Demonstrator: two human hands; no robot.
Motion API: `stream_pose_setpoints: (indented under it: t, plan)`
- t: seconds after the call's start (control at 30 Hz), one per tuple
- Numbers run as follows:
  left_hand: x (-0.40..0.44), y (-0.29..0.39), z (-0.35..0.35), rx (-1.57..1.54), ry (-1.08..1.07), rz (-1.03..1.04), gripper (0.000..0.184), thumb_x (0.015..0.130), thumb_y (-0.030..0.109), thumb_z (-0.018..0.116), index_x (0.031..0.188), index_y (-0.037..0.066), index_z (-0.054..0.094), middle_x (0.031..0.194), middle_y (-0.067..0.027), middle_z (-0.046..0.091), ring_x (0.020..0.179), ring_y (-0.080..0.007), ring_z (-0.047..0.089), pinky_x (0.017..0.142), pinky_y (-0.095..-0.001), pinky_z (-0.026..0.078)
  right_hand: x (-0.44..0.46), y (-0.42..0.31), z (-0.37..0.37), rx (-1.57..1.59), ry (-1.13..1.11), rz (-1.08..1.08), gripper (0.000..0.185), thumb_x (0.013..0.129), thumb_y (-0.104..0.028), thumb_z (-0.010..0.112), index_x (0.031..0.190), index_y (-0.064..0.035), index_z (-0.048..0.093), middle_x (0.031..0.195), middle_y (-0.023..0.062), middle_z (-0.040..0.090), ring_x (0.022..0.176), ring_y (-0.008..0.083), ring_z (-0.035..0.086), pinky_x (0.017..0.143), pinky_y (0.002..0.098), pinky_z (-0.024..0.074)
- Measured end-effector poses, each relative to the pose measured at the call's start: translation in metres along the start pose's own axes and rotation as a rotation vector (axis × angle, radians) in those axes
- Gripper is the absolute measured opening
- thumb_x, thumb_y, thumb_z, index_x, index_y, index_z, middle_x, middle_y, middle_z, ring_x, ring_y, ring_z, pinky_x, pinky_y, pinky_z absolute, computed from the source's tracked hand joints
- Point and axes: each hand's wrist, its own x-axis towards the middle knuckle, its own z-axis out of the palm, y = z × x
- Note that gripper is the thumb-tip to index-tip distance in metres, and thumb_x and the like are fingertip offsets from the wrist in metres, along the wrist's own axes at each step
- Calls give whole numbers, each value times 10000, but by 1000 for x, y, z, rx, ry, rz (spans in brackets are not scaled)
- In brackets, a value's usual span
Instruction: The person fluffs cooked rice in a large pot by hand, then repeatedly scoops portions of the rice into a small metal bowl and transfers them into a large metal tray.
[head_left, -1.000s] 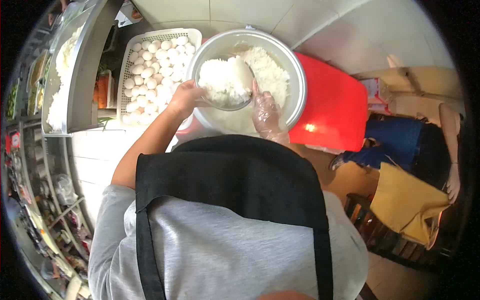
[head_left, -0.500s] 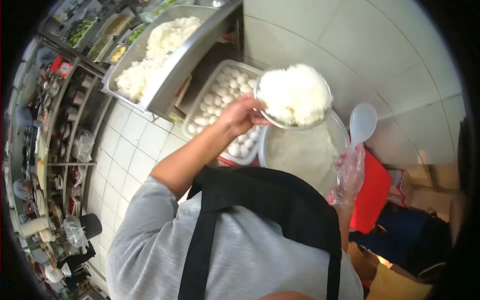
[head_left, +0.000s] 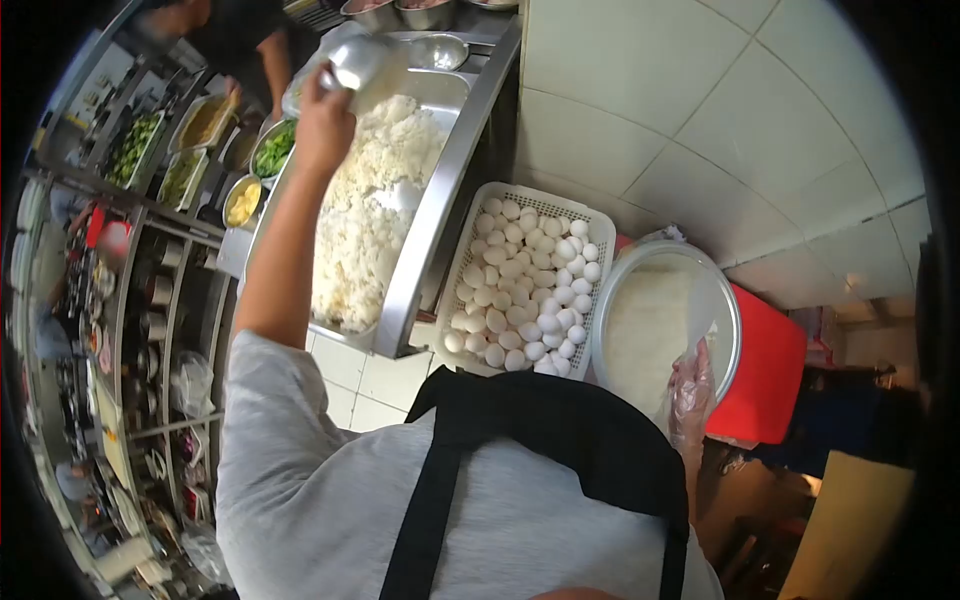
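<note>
My left hand (head_left: 327, 125) is stretched far forward, gripping a metal bowl (head_left: 356, 62) that is tipped over the steel tray (head_left: 445, 88). Cooked white rice (head_left: 365, 225) lies heaped in that tray, under and in front of the bowl. My right hand (head_left: 690, 385), in a clear plastic glove, is at the near right rim of a round tub (head_left: 737, 345) of white rice (head_left: 645, 315). Its fingers are closed around a pale plastic serving spoon (head_left: 706, 345), which shows only faintly against the tub.
A white basket of eggs (head_left: 525, 290) stands between tray and tub. A red container (head_left: 765, 375) is beside the tub. Bowls of greens (head_left: 273, 150) and yellow food (head_left: 243, 202) line the tray's left side. Another person (head_left: 240, 45) stands at far left.
My left hand has carried the rice-filled bowl from above the tub, forward and left, and turned it over above the tray. My right hand has lowered the spoon toward the tub.
</note>
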Motion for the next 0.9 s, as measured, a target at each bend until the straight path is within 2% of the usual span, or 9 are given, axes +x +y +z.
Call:
stream_pose_setpoints:
  t: [0.1, 0.2, 0.4, 0.43, 0.53, 0.6, 0.67, 0.77, 0.9]
  plan:
    - [-21, -36, 62, 161, -450, 29, 178, 725, 19, 504, 868, 68, 598, 1281, -125, 371, 1060, -348, 481, 809, -415, 488, -28, -16, 16, -103, 53, 40, 446, 884, -81, 436, 1323, -52, 359, 772, 17, 484, 618, 49, 421, 538, 179, 366]
    - [0, -53, 102, 236, -591, 74, 173, 780, 71, 465, 911, 73, 578, 1225, -114, 410, 1003, -334, 507, 745, -423, 511, -51, -8, 16, -142, 127, 69, 434, 885, -89, 444, 1311, -38, 376, 778, 18, 492, 622, 54, 423, 556, 184, 375]
    - [87, -86, 80, 297, -202, 101, 171, 783, 85, 473, 919, 78, 576, 1131, -93, 474, 866, -336, 555, 711, -421, 508, -80, -24, 26, -228, 139, 150, 441, 888, -159, 463, 1311, -61, 385, 811, 46, 521, 644, 96, 460, 614, 227, 409]
    - [99, -95, 69, 198, -74, 136, 162, 736, 83, 521, 879, 88, 598, 968, -115, 549, 856, -327, 569, 734, -417, 478, -81, -30, 30, -408, 116, 129, 437, 892, -177, 456, 1308, -62, 389, 832, 71, 531, 674, 120, 482, 645, 247, 416]
    - [94, -89, 16, 97, 125, -19, 448, 720, 94, 554, 1156, 154, 474, 975, -178, 551, 834, -332, 584, 707, -421, 476, -62, -67, 54, -667, -28, -35, 400, 908, -204, 402, 1282, -61, 416, 970, 199, 558, 864, 263, 553, 816, 327, 416]
    - [66, -97, -19, 32, 278, -41, 198, 713, 132, 566, 900, 86, 613, 925, -108, 579, 846, -292, 583, 731, -390, 472, -30, -101, 92, -852, -143, -285, 382, 894, -155, 401, 1264, -73, 443, 977, 218, 559, 879, 304, 543, 811, 344, 421]
    - [11, -121, -52, 43, 101, -283, 289, 720, 192, 604, 994, 100, 619, 884, -70, 591, 672, -188, 537, 598, -307, 421, 8, -126, 138, -842, -233, -660, 385, 878, -118, 411, 1259, -91, 456, 931, 213, 564, 831, 335, 529, 772, 369, 429]
    - [-90, -105, -106, -1036, 150, -886, 284, 796, 64, 570, 1064, -23, 535, 937, -27, 585, 846, -105, 540, 717, -224, 421, 59, -174, 223, -978, -318, -1053, 415, 858, -109, 433, 1272, -132, 447, 928, 157, 565, 807, 316, 507, 771, 381, 410]
    - [-200, -69, -173, -1300, 375, -1291, 441, 815, 0, 517, 1234, 18, 379, 1172, -105, 494, 1052, -220, 503, 840, -357, 449, 176, -189, 366, -709, -491, -1089, 284, 860, -155, 452, 1118, -89, 551, 845, 134, 606, 784, 301, 569, 694, 385, 457]
